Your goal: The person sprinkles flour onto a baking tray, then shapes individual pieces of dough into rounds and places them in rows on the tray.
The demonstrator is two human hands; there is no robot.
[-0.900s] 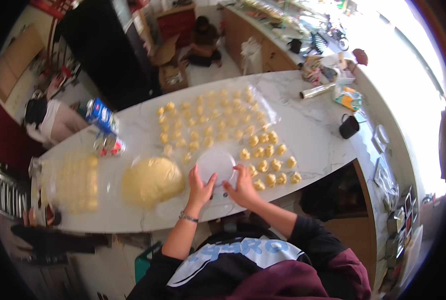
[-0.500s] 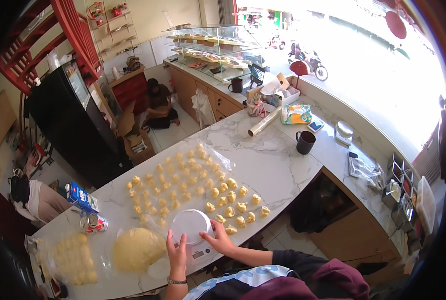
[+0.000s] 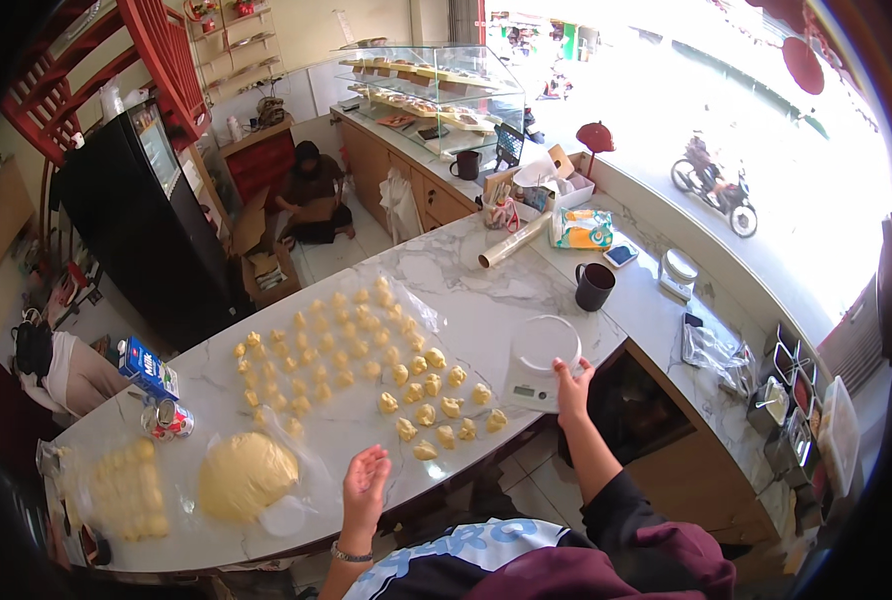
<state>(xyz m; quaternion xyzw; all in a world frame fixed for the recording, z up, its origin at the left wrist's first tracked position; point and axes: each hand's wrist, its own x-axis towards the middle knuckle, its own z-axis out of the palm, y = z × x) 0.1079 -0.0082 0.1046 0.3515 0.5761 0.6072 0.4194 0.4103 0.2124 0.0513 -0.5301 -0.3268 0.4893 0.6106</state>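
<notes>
A white kitchen scale (image 3: 534,393) with a round clear-looking top stands on the marble counter, right of the dough pieces. Its right side is in the grip of my right hand (image 3: 573,388). My left hand (image 3: 367,481) is raised at the counter's front edge, fingers apart, holding nothing. Loose dough pieces (image 3: 452,407) lie between my hands and the scale. Behind them, many more dough pieces (image 3: 311,355) sit under clear plastic film. Left of my left hand rests a large yellow dough mound (image 3: 249,477), covered with plastic.
Far left are a blue milk carton (image 3: 149,370), cans (image 3: 173,420) and film-covered dough rolls (image 3: 129,490). A dark mug (image 3: 594,287), film roll (image 3: 514,241) and second scale (image 3: 678,270) stand toward the back right. A person (image 3: 313,195) sits on the floor beyond the counter.
The scale has moved right, from in front of the dough mound to beyond the loose pieces, with my right hand on it. My left hand has let go of it.
</notes>
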